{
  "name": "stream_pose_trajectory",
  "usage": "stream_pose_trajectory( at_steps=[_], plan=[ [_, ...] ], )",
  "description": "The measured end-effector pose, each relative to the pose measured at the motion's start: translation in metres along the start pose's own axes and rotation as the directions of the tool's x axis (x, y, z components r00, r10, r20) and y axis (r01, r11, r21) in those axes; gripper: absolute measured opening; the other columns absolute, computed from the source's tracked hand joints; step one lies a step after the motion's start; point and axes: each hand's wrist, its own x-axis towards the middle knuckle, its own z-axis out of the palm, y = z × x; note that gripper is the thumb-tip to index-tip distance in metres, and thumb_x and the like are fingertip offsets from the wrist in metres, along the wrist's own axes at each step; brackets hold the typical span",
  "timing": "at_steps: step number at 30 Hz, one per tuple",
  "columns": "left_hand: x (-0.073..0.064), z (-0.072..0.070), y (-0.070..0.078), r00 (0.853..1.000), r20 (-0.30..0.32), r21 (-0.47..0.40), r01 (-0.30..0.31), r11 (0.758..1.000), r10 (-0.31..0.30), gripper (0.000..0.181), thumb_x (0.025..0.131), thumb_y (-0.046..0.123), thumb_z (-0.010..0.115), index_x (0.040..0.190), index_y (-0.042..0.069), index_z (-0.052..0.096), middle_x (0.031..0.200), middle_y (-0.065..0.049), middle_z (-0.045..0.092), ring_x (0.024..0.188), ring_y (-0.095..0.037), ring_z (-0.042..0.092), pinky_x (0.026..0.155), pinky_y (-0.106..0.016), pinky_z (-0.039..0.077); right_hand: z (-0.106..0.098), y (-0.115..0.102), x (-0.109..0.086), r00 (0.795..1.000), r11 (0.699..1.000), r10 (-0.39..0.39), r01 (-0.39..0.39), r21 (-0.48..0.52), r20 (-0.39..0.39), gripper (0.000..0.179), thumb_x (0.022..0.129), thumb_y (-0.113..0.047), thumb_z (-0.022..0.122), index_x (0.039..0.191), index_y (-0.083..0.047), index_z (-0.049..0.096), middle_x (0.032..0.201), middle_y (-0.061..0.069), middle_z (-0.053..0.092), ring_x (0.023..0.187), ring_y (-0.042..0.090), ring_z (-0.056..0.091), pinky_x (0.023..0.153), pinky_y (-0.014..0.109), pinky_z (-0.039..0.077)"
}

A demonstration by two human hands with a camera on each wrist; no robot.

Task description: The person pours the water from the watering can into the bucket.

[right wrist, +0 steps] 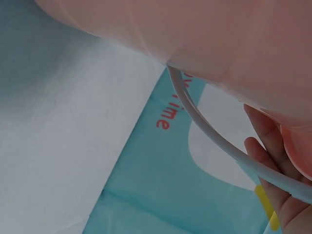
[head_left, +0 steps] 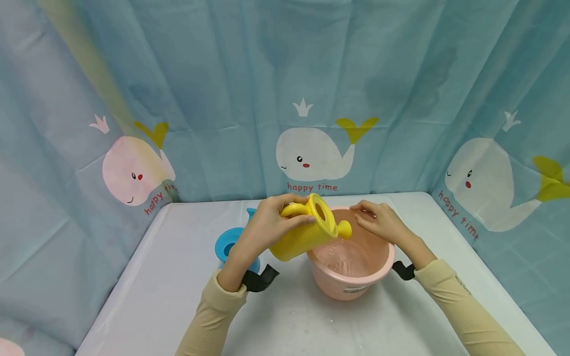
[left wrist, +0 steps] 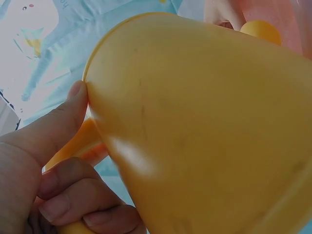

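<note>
In the head view my left hand [head_left: 269,225] grips a yellow watering can [head_left: 296,241] by its handle. The can is tilted right, its round sprinkler head [head_left: 345,230] over the pink bucket [head_left: 340,287]. Inside the bucket, rippled water [head_left: 345,257] covers the bottom. My right hand [head_left: 380,222] holds the bucket's far right rim. The left wrist view shows fingers [left wrist: 80,202] curled round the handle, with the thumb on the can's side. In the right wrist view, fingers [right wrist: 268,139] lie against the bucket's outer wall, beside its pale carrying handle [right wrist: 214,134].
A blue plastic object [head_left: 229,242] with a round opening stands left of the can, partly hidden by my left hand and wrist. Small droplets dot the white table [head_left: 285,316] in front of the bucket. A blue whale-print curtain [head_left: 222,123] hangs behind and along both sides.
</note>
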Motion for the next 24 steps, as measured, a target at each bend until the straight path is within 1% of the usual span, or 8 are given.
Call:
stream_pose_trajectory(
  at_steps=[10,13,18,24],
  plan=[
    [-0.0011,0.0003,0.0001,1.000,0.007,0.012,0.001,1.000,-0.001,0.047,0.075,0.042,0.073,0.116,0.021,0.064,0.098,0.008,0.064,0.079,-0.013,0.057,0.069,-0.027,0.051,0.0011,-0.0010,-0.0005,1.000,1.000,0.008,-0.008,0.004,-0.002,0.015,0.086,-0.016,0.065,0.100,-0.015,0.066,0.098,0.002,0.070,0.088,0.020,0.067,0.076,0.039,0.054],
    [-0.0020,0.0009,0.0002,1.000,0.000,0.007,0.004,1.000,-0.004,0.046,0.075,0.041,0.074,0.115,0.022,0.065,0.098,0.009,0.064,0.079,-0.013,0.057,0.069,-0.026,0.051,0.0021,-0.0007,-0.0010,1.000,1.000,0.008,-0.008,0.005,-0.001,0.015,0.086,-0.016,0.065,0.100,-0.015,0.066,0.099,0.002,0.070,0.089,0.021,0.067,0.076,0.039,0.054],
    [-0.0039,0.0017,0.0013,1.000,-0.003,0.019,-0.016,1.000,0.016,0.046,0.075,0.042,0.073,0.115,0.022,0.064,0.099,0.008,0.064,0.079,-0.012,0.057,0.069,-0.026,0.051,0.0021,-0.0005,-0.0013,1.000,1.000,0.011,-0.011,0.003,-0.005,0.015,0.086,-0.015,0.065,0.100,-0.015,0.066,0.098,0.003,0.070,0.088,0.022,0.067,0.076,0.039,0.054],
    [-0.0043,0.0021,0.0004,1.000,-0.013,0.023,-0.018,1.000,0.018,0.046,0.075,0.042,0.073,0.115,0.021,0.064,0.098,0.007,0.064,0.079,-0.012,0.056,0.068,-0.025,0.051,0.0016,-0.0009,-0.0015,1.000,1.000,0.010,-0.010,0.001,-0.007,0.015,0.086,-0.015,0.065,0.100,-0.015,0.066,0.098,0.003,0.070,0.088,0.021,0.067,0.076,0.039,0.054]
  ],
)
